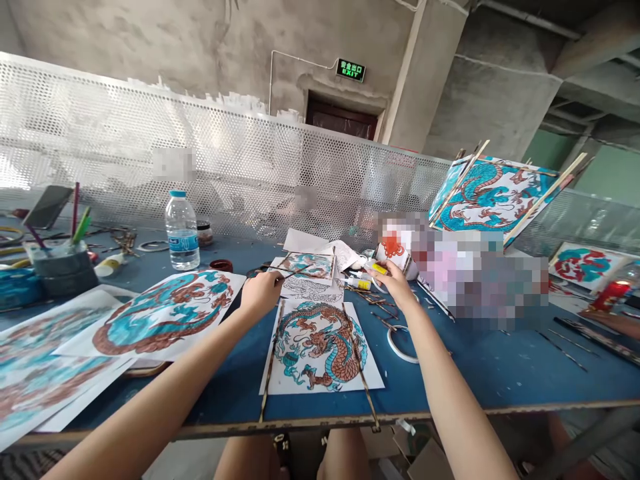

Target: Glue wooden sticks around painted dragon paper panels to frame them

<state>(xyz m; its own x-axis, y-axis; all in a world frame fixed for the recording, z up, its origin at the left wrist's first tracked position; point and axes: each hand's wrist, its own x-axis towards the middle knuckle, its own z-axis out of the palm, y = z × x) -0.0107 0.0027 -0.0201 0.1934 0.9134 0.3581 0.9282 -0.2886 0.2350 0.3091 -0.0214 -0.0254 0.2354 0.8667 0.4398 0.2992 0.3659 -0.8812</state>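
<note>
My left hand (pixel 261 291) is closed on a thin dark stick (pixel 299 272), its tip pointing right over a small framed dragon picture (pixel 313 264). My right hand (pixel 393 281) grips a small glue bottle (pixel 379 268) with a yellow label; part of it is hidden by the fingers. Between my forearms lies a blue and brown dragon painting (pixel 320 350) on white paper. One thin stick (pixel 270 360) runs along its left side and another stick (pixel 364 373) along its right. Another small bottle with a yellow label (pixel 359 284) lies left of my right hand.
Left stand a water bottle (pixel 181 230), a brush cup (pixel 61 267) and more dragon paintings (pixel 170 313). A tape roll (pixel 403 345) and loose sticks lie right. A stick-framed dragon picture (pixel 493 193) rises behind. Another person's hand (pixel 607 321) is at far right, near a red container (pixel 614 298).
</note>
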